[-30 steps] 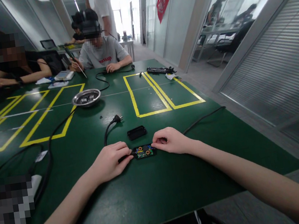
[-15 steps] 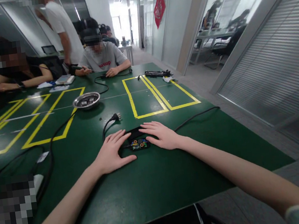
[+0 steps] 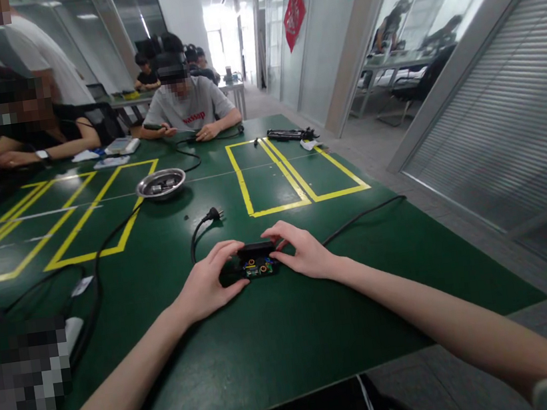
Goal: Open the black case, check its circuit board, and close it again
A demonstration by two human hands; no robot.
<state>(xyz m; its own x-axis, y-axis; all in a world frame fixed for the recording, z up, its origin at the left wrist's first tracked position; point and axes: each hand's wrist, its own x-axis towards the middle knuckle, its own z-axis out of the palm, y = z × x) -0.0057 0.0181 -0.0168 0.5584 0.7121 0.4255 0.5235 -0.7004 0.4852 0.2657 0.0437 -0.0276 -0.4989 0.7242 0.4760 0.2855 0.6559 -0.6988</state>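
A small black adapter case lies opened on the green table, a circuit board (image 3: 259, 267) with copper coils showing in its lower half. Its black cover (image 3: 258, 249) stands tilted up along the far side of the board. My left hand (image 3: 206, 282) grips the left end, fingertips on the cover and thumb at the near edge of the lower half. On the other end, my right hand (image 3: 304, 252) pinches the cover's right corner between curled fingers and thumb. A black cord ending in a plug (image 3: 213, 215) curves out beyond my left hand.
A metal bowl (image 3: 162, 196) with metal parts stands ahead to the left. Yellow tape outlines (image 3: 281, 208) mark the green table (image 3: 291, 337). A folded black tripod (image 3: 289, 134) lies at the far side. Another cord (image 3: 365, 214) runs right. A person (image 3: 190, 108) works across the table.
The cover has tipped from lying back to standing more upright behind the board. My fingers, flatter before, are now curled around it. The standing person behind has moved left.
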